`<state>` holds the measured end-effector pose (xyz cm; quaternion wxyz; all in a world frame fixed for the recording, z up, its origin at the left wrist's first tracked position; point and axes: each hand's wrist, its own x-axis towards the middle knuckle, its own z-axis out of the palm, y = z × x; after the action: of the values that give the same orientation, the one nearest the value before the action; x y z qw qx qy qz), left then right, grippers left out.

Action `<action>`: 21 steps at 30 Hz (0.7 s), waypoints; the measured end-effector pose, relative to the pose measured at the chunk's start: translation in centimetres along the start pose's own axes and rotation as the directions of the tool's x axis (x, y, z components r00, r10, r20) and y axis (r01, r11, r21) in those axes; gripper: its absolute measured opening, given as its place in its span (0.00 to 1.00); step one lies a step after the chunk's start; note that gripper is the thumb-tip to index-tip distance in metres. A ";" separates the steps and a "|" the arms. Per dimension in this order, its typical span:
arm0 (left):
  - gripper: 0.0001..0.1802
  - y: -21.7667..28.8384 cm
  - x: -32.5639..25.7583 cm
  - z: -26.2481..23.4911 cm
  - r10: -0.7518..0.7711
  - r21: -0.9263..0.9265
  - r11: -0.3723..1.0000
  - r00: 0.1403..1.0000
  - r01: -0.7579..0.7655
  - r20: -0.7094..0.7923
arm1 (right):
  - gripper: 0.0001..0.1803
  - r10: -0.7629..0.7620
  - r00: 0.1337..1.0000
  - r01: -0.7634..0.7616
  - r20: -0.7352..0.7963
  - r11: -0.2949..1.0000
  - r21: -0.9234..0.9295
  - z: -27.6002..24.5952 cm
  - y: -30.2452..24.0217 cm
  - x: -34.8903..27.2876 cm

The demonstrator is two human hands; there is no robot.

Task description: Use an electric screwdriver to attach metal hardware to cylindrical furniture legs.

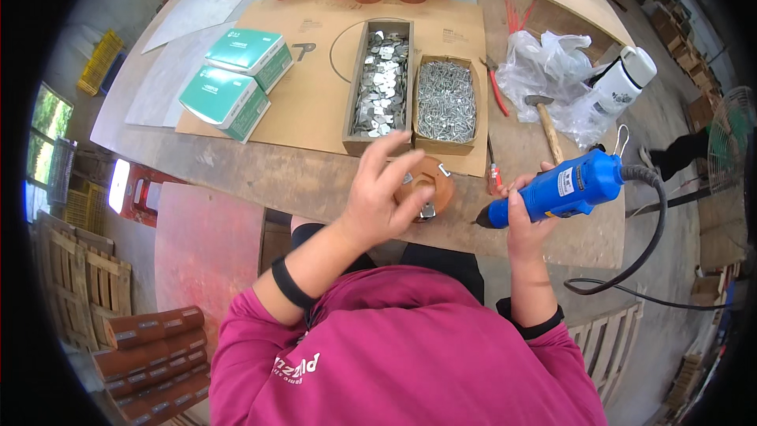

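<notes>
a round brown cylindrical part [430,185] is steadied by the spread-fingered left hand [381,197]; a blue corded electric screwdriver [564,189] is grasped by the right hand [524,217].

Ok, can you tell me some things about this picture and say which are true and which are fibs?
1. The right hand holds a blue electric screwdriver. True.
2. The left hand rests on an orange-brown round part. True.
3. The hammer is in the left hand. False: it lies on the workbench.
4. The two green boxes sit right of the screw box. False: they sit left of it.
</notes>
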<state>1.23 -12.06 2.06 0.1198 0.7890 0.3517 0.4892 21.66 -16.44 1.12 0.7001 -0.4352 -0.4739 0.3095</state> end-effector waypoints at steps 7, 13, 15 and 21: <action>0.12 -5.5 8.3 4.2 -0.108 0.178 0.983 0.905 0.036 0.410 | 0.30 0.054 0.998 -0.054 0.012 0.997 -0.048 0.6 -0.3 -0.5; 0.14 -6.5 9.2 7.7 -0.346 0.519 0.849 0.637 -0.100 0.689 | 0.32 0.038 0.999 -0.038 0.016 0.999 -0.027 0.7 -0.3 -1.1; 0.11 -7.0 9.1 7.9 -0.385 0.558 0.825 0.634 -0.089 0.671 | 0.32 0.051 0.999 -0.051 0.011 0.999 0.015 0.9 -0.4 -1.1; 0.10 -7.7 9.2 7.9 -0.261 0.437 0.897 0.717 -0.068 0.646 | 0.31 -0.030 0.999 0.031 0.018 0.999 -0.036 0.3 0.7 -0.2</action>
<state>7.15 0.94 0.37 0.0906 0.8999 0.4221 0.0624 21.26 -16.23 0.50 0.6927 -0.4378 -0.4918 0.2941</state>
